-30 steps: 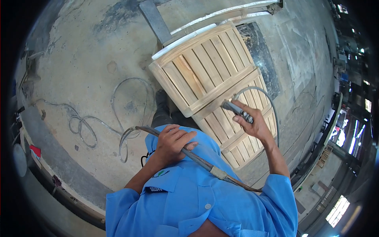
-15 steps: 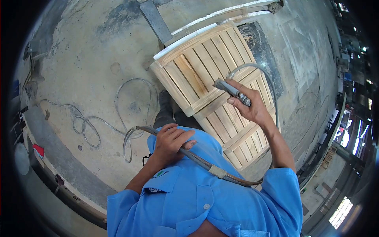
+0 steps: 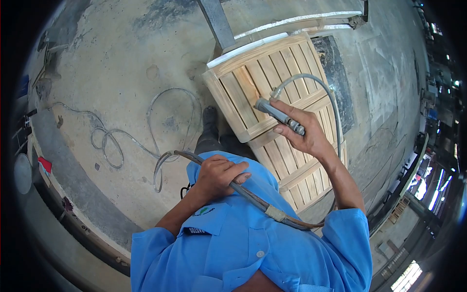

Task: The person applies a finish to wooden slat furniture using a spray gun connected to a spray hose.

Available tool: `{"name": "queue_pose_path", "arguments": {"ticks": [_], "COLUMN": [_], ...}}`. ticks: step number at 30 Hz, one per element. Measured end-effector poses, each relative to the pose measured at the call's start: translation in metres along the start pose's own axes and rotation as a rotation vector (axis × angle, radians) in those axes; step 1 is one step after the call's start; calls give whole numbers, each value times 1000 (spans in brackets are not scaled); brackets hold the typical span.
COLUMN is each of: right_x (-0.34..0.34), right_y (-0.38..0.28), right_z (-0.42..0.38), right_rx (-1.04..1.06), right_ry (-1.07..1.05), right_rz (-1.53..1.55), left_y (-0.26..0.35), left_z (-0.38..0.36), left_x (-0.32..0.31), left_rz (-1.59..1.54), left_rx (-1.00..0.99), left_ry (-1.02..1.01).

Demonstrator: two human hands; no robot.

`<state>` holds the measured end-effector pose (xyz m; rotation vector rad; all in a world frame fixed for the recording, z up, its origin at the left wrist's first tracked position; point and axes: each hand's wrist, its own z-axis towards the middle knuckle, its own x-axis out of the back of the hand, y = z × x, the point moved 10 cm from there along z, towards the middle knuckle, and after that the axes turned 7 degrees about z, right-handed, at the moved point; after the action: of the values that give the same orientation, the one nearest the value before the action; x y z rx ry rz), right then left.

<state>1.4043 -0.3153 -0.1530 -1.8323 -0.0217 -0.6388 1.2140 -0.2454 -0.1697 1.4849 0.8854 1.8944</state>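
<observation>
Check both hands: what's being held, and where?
Right hand holds the tool by its body, between thumb and fingers; left hand grips the thick hose partway along.

Stretch of hose [image 3: 253, 197] hidden under left hand [image 3: 220, 176]. Part of metal tool [image 3: 277, 114] covered by right hand's [image 3: 307, 132] fingers. Lettering on blue shirt [image 3: 209, 253] too small to read; shirt cut off at bottom edge. Grey beam [image 3: 215, 22] runs out at top. Far-right background dim, blurred.
</observation>
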Motion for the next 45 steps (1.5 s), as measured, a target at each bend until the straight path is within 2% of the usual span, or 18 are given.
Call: {"name": "queue_pose_path", "arguments": {"ticks": [5, 10, 14, 18, 22, 24, 26, 28, 30, 32, 35, 39, 41, 45], "right_x": [-6, -24, -29, -42, -42, -27, -18, -7, -10, -22, -26, -28, -36, -27], "right_y": [4, 26, 32, 36, 38, 12, -8, -41, -43, -25, -30, -28, -14, -1], "right_z": [-6, -70, -93, -79, -46, -17, 7, 24, 32, 40, 53, 58, 44, 3], "right_rx": [20, -227, -228, -217, -194, -47, -45, 135, 93, -43, 84, 133, -66, -91], "right_ry": [12, -157, -110, -157, -179, -74, -19, 99, 73, -27, 59, 109, -30, 47], "right_rz": [-32, -82, -49, -113, -200, -175, -150, -105, -121, -132, -114, -157, -210, -76], "left_y": [1, 8, 15, 12, 6, 4, -2, -8, -15, -23, -27, -29, -30, -27], "left_z": [0, 8, 11, 8, 2, -1, -6, -9, -12, -14, -17, -17, -16, -10], "left_x": [1, -13, -20, -18, -3, 6, 12, 23, 34, 44, 50, 52, 55, 50], "left_rz": [7, -108, -160, -150, -116, -113, -53, -24, 2, 28, 30, 31, 10, -31], "left_rx": [-21, -69, -117, -124, -107, -104, -78, -71, -63, -22, -27, -26, -28, -56], "left_ry": [-10, -33, -88, -114, -39, 1, -24, -9, 15, 52, 74, 55, 69, 52]}}
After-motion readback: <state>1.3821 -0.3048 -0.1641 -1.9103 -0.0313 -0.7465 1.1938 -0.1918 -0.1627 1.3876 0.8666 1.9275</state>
